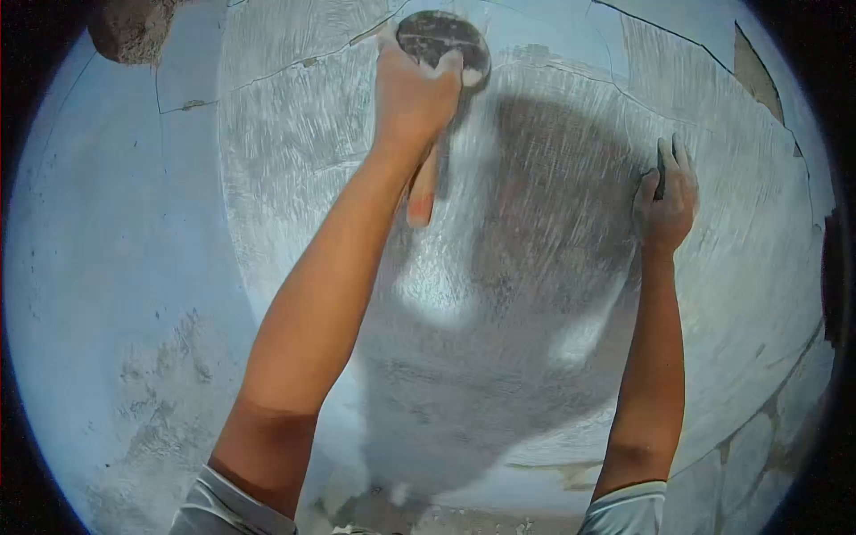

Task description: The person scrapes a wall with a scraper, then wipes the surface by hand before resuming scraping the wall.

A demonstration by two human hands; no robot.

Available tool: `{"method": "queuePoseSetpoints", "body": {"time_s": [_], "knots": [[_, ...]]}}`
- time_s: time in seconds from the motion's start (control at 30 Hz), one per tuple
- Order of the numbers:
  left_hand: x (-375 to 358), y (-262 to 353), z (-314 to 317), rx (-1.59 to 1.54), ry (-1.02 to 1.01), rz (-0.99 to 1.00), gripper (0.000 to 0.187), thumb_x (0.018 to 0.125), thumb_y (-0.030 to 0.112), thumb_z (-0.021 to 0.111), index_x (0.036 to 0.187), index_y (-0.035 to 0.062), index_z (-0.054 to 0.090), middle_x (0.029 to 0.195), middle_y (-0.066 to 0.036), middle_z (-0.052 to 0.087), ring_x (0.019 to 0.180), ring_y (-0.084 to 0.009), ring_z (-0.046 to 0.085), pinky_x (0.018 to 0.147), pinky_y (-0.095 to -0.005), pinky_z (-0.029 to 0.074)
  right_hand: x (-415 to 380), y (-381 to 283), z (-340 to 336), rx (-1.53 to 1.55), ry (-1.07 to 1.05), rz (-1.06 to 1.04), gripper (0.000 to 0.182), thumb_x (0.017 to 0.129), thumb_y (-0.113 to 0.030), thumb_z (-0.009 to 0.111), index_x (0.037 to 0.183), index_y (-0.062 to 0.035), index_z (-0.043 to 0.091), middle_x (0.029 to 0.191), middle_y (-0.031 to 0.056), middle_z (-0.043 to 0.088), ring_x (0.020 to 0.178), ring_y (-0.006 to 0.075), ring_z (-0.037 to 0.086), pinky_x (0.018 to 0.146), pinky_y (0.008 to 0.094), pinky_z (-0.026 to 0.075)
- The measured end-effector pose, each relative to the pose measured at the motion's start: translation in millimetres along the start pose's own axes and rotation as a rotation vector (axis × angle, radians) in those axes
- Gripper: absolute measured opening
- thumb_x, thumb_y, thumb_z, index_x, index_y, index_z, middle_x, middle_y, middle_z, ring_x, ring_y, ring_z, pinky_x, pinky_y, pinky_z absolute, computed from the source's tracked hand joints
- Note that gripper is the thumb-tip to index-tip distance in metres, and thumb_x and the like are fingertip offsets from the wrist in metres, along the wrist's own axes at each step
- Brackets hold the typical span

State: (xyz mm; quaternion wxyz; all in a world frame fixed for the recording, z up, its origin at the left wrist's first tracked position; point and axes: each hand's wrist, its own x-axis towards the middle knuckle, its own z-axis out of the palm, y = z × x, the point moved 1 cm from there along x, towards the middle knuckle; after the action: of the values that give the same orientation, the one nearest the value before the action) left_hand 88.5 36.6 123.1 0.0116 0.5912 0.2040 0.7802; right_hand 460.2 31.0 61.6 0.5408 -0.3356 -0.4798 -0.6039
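Note:
High in the head view, my left hand [419, 98] is closed round a tool with a round, dark, dust-covered head [443, 43]. Its wooden handle [422, 198] sticks out below my palm, with an orange-red patch near the end. My thumb and fingertips reach the head's lower edge. The head overlaps the pale, scratched wall surface [303, 116] behind it. On the right, my right hand [670, 196] rests against the same surface, fingers stretched upward and thumb apart. A dark narrow gap shows between thumb and fingers. Whitish dust coats both hands.
Cracks run across the top of the wall, with a broken-out brown hole [134, 31] at upper left. A chipped patch [756, 76] is at upper right. Rough grey patches [169, 383] mark the lower left. Shadows of my head and arms darken the middle.

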Motion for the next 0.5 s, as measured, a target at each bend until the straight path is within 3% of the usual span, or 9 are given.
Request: {"method": "queuePoseSetpoints", "body": {"time_s": [0.03, 0.13, 0.27, 0.47, 0.5], "knots": [[-17, -7, -6, -0.024, 0.007, 0.042, 0.068, 0.091, 0.014, 0.076, 0.147, -0.0078, 0.044, 0.113, -0.018, 0.068, 0.094, -0.0265, 0.066, 0.074, -0.0364, 0.054, -1, 3, 1, -0.008, 0.002, -0.015, 0.039, 0.101, -0.023, 0.058, 0.138, -0.0155, 0.07, 0.148, 0.0092, 0.066, 0.139, 0.0318, 0.061, 0.119, 0.0493, 0.043], [-16, -7, -2, -0.134, 0.016, 0.065, 0.061, 0.092, 0.015, 0.076, 0.144, -0.0037, 0.049, 0.099, -0.01, 0.067, 0.07, -0.0169, 0.064, 0.055, -0.0322, 0.056, 0, 9, 7, -0.022, 0.02, -0.03, 0.039, 0.101, -0.023, 0.057, 0.138, -0.0156, 0.07, 0.148, 0.0088, 0.066, 0.139, 0.0312, 0.061, 0.119, 0.0497, 0.042], [30, 11, 11, -0.033, 0.029, -0.046, 0.057, 0.092, 0.016, 0.077, 0.139, -0.004, 0.053, 0.094, -0.009, 0.066, 0.065, -0.0144, 0.061, 0.05, -0.0344, 0.053, 2, 0, 2, -0.028, -0.007, -0.011, 0.04, 0.101, -0.023, 0.057, 0.138, -0.0137, 0.07, 0.148, 0.0103, 0.066, 0.14, 0.0337, 0.06, 0.118, 0.0509, 0.043], [-24, 25, -13, -0.175, 0.01, -0.279, 0.055, 0.093, 0.017, 0.077, 0.139, -0.0044, 0.054, 0.074, -0.004, 0.062, 0.052, -0.011, 0.054, 0.045, -0.0311, 0.048, 1, 0, 0, -0.035, -0.002, -0.017, 0.039, 0.103, -0.024, 0.057, 0.137, -0.012, 0.07, 0.147, 0.0125, 0.066, 0.14, 0.0365, 0.059, 0.118, 0.052, 0.043], [-19, 31, -12, -0.156, 0.011, -0.247, 0.055, 0.093, 0.016, 0.077, 0.138, -0.0056, 0.055, 0.069, -0.002, 0.06, 0.048, -0.0107, 0.051, 0.044, -0.0315, 0.048, 2, -1, 0, -0.033, -0.003, -0.012, 0.039, 0.103, -0.024, 0.056, 0.137, -0.0121, 0.07, 0.147, 0.0125, 0.066, 0.14, 0.0364, 0.059, 0.118, 0.052, 0.043]]}}
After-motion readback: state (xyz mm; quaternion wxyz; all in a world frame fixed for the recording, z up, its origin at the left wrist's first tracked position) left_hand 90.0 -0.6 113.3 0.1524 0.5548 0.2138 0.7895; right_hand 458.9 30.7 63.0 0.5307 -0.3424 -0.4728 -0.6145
